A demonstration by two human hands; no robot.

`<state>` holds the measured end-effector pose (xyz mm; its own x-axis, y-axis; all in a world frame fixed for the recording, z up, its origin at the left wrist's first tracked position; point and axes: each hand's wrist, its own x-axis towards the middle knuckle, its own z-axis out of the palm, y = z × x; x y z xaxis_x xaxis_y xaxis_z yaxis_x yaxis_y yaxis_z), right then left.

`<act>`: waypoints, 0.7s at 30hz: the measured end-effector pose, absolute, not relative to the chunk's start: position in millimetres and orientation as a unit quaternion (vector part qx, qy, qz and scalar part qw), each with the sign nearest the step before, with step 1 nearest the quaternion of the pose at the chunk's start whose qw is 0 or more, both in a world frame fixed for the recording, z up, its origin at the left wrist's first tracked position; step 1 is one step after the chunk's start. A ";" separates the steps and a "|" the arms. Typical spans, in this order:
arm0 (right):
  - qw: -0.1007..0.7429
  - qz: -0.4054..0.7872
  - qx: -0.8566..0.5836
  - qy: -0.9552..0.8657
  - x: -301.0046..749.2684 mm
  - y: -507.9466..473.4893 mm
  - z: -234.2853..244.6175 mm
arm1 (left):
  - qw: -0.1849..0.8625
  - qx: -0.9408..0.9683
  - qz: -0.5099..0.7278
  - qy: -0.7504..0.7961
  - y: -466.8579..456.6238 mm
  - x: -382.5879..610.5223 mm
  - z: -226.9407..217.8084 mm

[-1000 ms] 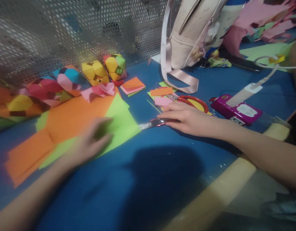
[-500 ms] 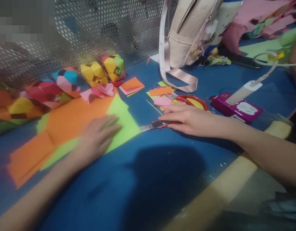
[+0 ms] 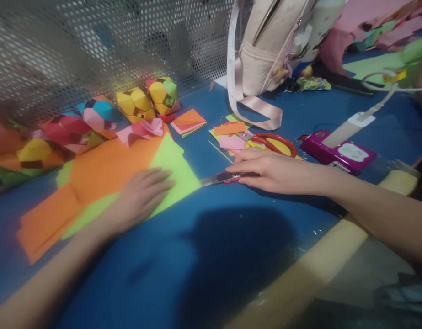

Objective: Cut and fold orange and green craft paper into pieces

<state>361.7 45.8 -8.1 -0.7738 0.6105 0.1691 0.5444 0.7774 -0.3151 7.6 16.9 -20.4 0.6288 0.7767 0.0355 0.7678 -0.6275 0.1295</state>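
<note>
My left hand [image 3: 140,197] lies flat, fingers stretched out, on a light green paper sheet [image 3: 173,171] that overlaps a large orange sheet [image 3: 108,167] on the blue table [image 3: 211,237]. My right hand [image 3: 269,171] rests on the table with its fingers laid over the red handle of a utility knife [image 3: 219,178]. The knife's metal blade end points left toward the green sheet's right corner. Just behind my right hand lie red-handled scissors [image 3: 277,142] and small paper scraps [image 3: 231,137].
Several folded paper balls [image 3: 145,100] line the perforated metal screen [image 3: 94,45] at the back left. A pale backpack [image 3: 269,50] stands at the back. A magenta device [image 3: 337,153] with a white cable lies at right. The table's wooden edge [image 3: 320,269] runs along the front right.
My left hand has slid a little to the right along the green sheet and settled flat. My right hand has stayed on the knife.
</note>
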 end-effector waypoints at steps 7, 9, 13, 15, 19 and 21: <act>0.127 0.145 -0.317 -0.929 362.1 44.9 -8.1 | 0.052 0.902 0.051 0.425 16.4 8.3 -20.4; 0.127 0.149 -0.319 -0.927 361.7 44.4 -7.7 | 0.048 0.904 0.050 0.422 16.5 8.1 -20.5; 0.111 0.158 -0.321 -0.927 360.9 43.4 -6.4 | 0.047 0.905 0.048 0.421 16.9 7.8 -20.6; 0.113 0.153 -0.320 -0.928 360.4 42.7 -6.1 | 0.049 0.903 0.046 0.425 17.1 8.3 -20.1; 0.118 0.148 -0.310 -0.932 359.7 40.5 -6.0 | 0.052 0.898 0.045 0.434 17.0 10.0 -19.3; 0.120 0.152 -0.310 -0.931 359.3 39.1 -6.1 | 0.055 0.898 0.047 0.435 16.7 10.3 -19.4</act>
<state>359.3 39.1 -6.1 -0.7788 0.6140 0.1284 0.5413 0.7613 -0.3570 10.3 16.7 -19.4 0.6175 0.7857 0.0367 0.7754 -0.6159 0.1394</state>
